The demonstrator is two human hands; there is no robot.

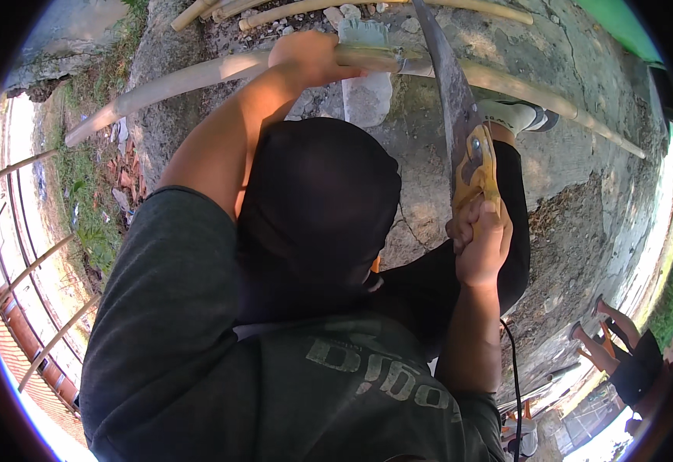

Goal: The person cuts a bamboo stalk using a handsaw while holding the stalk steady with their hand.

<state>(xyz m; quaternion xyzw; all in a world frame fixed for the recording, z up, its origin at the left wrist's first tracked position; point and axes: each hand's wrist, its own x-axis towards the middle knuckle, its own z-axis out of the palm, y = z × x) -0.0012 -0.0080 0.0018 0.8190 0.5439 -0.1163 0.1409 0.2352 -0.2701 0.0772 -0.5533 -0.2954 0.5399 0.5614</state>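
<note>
My left hand [313, 58] is closed around a long pale bamboo pole [174, 81] that lies across the concrete ground. My right hand [479, 239] grips the yellow handle [476, 165] of a handsaw. The saw's grey blade [446, 85] runs up from the handle and crosses the pole just right of my left hand. My foot in a white sock and shoe [517, 115] rests by the pole, right of the blade. A black face covering [317, 208] and my grey shirt [275, 385] fill the middle of the view.
A pale stone block [367, 98] sits under the pole near the cut. More bamboo poles [398, 6] lie at the top. A bamboo-rail fence [28, 269] and grass [90, 192] are on the left. Another person [621, 354] crouches at the lower right. A black cable [510, 362] trails down.
</note>
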